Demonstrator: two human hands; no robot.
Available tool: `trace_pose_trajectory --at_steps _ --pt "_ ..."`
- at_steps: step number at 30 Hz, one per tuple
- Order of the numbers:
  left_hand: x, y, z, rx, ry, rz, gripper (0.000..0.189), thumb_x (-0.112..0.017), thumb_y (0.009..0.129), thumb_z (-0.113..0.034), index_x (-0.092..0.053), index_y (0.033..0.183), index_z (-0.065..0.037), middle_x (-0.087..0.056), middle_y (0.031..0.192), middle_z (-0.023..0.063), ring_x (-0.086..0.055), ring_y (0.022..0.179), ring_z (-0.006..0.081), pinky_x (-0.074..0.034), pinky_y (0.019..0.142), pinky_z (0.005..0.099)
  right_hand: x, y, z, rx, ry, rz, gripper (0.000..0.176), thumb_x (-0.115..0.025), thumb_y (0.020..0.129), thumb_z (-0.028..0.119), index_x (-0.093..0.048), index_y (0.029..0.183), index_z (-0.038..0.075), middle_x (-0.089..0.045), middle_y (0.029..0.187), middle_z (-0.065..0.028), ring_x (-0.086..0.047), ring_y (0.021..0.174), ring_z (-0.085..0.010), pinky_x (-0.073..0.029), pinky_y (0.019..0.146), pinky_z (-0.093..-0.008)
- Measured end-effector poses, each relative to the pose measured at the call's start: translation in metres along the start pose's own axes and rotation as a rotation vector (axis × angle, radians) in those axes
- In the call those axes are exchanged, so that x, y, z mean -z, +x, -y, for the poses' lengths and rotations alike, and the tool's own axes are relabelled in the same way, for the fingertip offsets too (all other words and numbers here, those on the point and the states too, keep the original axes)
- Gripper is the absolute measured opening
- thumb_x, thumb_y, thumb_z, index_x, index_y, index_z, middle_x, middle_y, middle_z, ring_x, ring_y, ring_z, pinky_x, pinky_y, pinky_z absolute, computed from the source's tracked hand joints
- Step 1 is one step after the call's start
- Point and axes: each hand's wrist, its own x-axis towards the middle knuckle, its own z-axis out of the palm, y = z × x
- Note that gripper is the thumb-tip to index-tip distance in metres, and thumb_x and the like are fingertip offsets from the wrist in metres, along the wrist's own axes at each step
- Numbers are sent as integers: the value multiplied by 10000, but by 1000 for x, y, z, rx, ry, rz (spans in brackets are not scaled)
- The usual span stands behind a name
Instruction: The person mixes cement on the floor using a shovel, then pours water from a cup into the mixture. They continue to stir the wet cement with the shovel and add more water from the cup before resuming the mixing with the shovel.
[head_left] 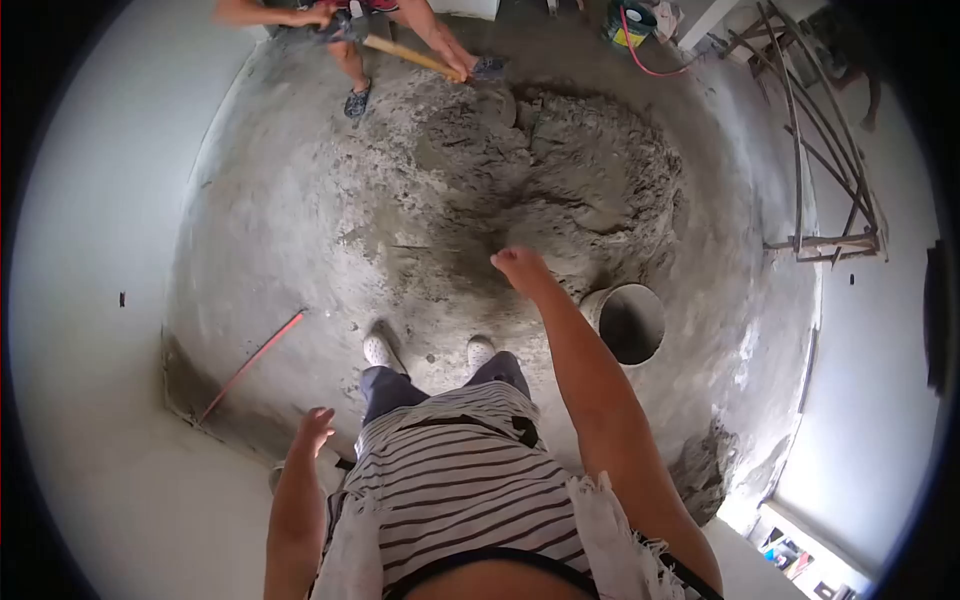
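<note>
Nearest, the person's left grip (317, 430), a bare hand, hung low beside the striped white shirt (455, 500), fingers and thumb a little apart with nothing seen between them. A pair of pale clogs (381, 352) stood planted on the grey concrete floor (270, 250), short of the thick material; footing clear of the wet stuff seemed worth keeping.

Farther out, the bare right grip (520, 270) reached over the mound's near edge, its fingers turned down; whether they were together or apart could not be told, and no tool showed in it. Just to its right sat a pale grey round bucket (594, 303), its mouth toward the viewer and its dark inside unreadable. A careful worker would have minded that rim when swinging the arm.

Beyond spread the broad, lumpy mound of wet grey mix (600, 165), on the floor between the two people. Good working probably meant drawing the loose edges inward and turning the lumps through evenly.

At the far side, a co-worker's hand (318, 14) held a long tool with a yellowish wooden handle (410, 56), angled down toward the mound. Bare hands were best kept well clear of its working end.
</note>
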Motion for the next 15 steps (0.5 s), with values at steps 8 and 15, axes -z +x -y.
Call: trace_pose_trajectory --at_steps 8,15 --pt "87 75 -123 -187 -15 154 549 -667 848 -280 -495 1245 57 -595 1159 167 -613 937 206 -528 728 311 -96 -28 -24 -11 16 -94 487 -584 844 454 -635 1064 23 -654 1031 -161 -604 985 -312 -459 830 -395" --pt "195 175 -156 -214 376 207 661 -646 848 -377 -445 1304 56 -549 1259 211 -589 1078 258 -491 838 338 -239 -183 -156 -873 404 -136 335 -607 857 411 -630 919 82 -606 758 -52 -524 615 -190 -463 578 -378"
